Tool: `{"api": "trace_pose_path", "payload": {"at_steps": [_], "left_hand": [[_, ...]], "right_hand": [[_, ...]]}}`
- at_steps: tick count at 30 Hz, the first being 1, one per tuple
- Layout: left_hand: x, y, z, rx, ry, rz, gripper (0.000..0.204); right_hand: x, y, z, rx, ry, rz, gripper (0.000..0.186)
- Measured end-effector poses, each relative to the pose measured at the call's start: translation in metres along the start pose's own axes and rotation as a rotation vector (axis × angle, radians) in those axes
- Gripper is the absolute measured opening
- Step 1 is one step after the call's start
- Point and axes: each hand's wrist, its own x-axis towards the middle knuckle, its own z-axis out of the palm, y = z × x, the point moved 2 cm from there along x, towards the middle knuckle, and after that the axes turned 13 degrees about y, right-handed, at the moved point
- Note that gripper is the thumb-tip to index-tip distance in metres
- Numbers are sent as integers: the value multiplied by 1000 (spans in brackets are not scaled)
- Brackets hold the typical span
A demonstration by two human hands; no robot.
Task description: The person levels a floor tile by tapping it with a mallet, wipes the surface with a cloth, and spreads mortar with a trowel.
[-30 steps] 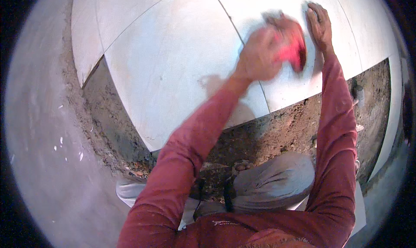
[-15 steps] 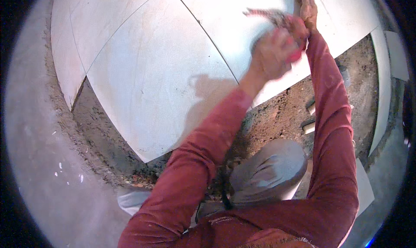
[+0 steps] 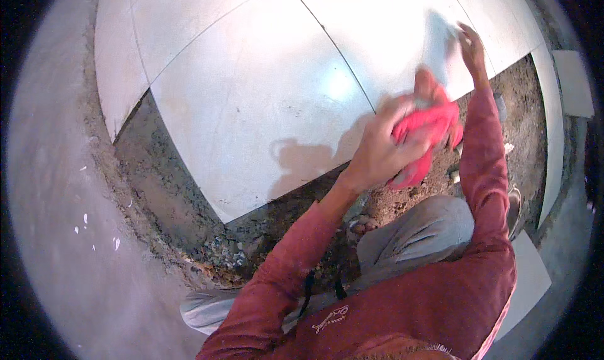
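Observation:
My left hand grips a crumpled red cloth, slightly smeared by motion, over the near edge of a large pale tile. Farther out and to the right, my right hand is raised near that tile's right part, its fingers loosely apart and nothing seen in them. A dark shadow falls on the tile beside it. Left of the thin dark joint lies another pale tile, with a bright glare and the shadow of my head and arm on it.
Rough soil borders the tiles at the left and near side. Small pale blocks lie in the dirt by my right forearm. A narrow tile strip and a loose tile are at the right. Grey floor stretches along the left.
The cloth in my left hand has come nearer to me, off the tile's middle toward its near edge. My right hand has also drawn back a little, rightward. The view has shifted slightly.

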Motion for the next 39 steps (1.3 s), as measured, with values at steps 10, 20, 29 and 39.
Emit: {"api": "trace_pose_path", "payload": {"at_steps": [10,20,29,39], "left_hand": [[89,-27,-17,947,-69,725,70],[-22,-107,-66,1602,16,604,76],[11,-88,-114,1237,-154,501,60],[11,78,-466,1794,390,-171,130]], "right_hand": [[-206,23,-90,-959,-56,269,67],[-238,89,-108,-905,-220,382,64],[-135,11,-113,240,-60,1224,28],[-101,-265,-16,514,-262,825,41]]}}
